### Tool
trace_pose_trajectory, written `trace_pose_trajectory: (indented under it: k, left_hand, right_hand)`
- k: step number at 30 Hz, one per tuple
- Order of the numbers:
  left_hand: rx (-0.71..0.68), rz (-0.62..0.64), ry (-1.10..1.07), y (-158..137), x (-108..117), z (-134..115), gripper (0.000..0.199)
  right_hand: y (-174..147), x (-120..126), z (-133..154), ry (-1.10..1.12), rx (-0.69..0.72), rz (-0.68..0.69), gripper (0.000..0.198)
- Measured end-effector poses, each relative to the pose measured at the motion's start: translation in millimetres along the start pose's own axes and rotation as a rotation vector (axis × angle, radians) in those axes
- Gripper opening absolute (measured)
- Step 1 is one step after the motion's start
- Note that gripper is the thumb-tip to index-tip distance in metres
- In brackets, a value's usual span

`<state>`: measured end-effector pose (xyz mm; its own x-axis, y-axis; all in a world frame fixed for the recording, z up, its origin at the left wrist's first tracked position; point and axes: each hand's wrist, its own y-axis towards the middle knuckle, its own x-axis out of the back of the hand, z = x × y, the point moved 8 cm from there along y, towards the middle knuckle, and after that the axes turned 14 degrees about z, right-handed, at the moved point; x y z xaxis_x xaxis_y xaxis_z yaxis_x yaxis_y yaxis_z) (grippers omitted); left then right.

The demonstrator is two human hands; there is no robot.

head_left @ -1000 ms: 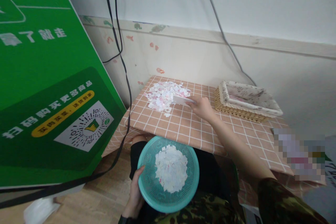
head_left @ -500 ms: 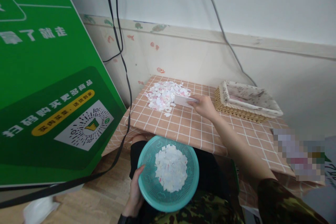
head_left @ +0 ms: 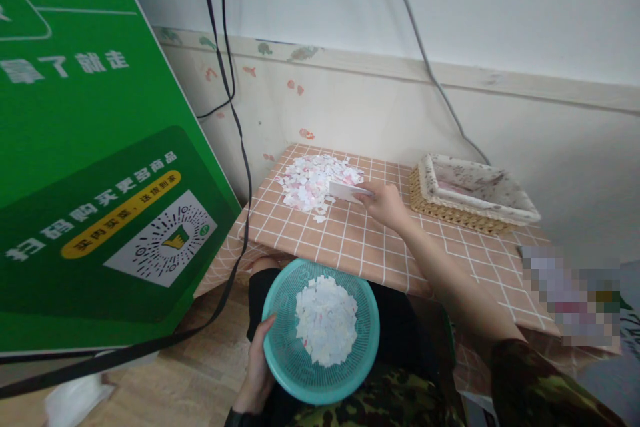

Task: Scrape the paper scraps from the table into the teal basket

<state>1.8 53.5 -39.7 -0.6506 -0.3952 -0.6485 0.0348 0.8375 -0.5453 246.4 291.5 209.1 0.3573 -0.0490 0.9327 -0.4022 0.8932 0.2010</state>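
Checked cloth [head_left: 360,250] is lying under the right hand [head_left: 389,205], which is pinching a card [head_left: 346,191], now turning more edge-on at the border of the scraps [head_left: 310,180] just beyond that grip, seemingly shifting few, while the left hand [head_left: 257,363] is clasping the basin [head_left: 320,392].

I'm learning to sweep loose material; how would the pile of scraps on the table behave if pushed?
The pile of scraps would probably spread rather than slide as one, since stray pieces lie loose at its near edge. Its small, flat pieces look thin, so likely very light.
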Motion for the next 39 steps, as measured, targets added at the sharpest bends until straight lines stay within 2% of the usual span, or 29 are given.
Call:
trace_pose_trajectory:
  k: [15, 21, 27, 35, 39]
  left_hand:
    - [0.028, -0.031, -0.011, -2.5, 1.7, 2.0, 0.022]
    - [0.017, -0.045, -0.004, -1.5, 1.5, 1.0, 0.02]
    - [0.023, -0.02, -0.013, -1.0, 1.8, 2.2, 0.024]
    - [0.012, -0.053, 0.01, -1.5, 3.3, 0.8, 0.021]
    - [-0.001, -0.023, 0.016, -0.8, 0.8, -0.6, 0.022]
  right_hand:
    - [-6.5, 3.0, -0.1, 0.106, 0.024, 0.007, 0.022]
    - [-6.9, -2.2, 0.6, 0.079, -0.013, -0.007, 0.024]
    - [-9.6, -6.9, 7.9, 0.223, 0.079, 0.037, 0.02]
    - [-8.3, -7.7, 12.5, 0.358, 0.141, 0.087, 0.017]
    - [-7.7, -5.2, 10.4, 0.371, 0.138, 0.12, 0.016]
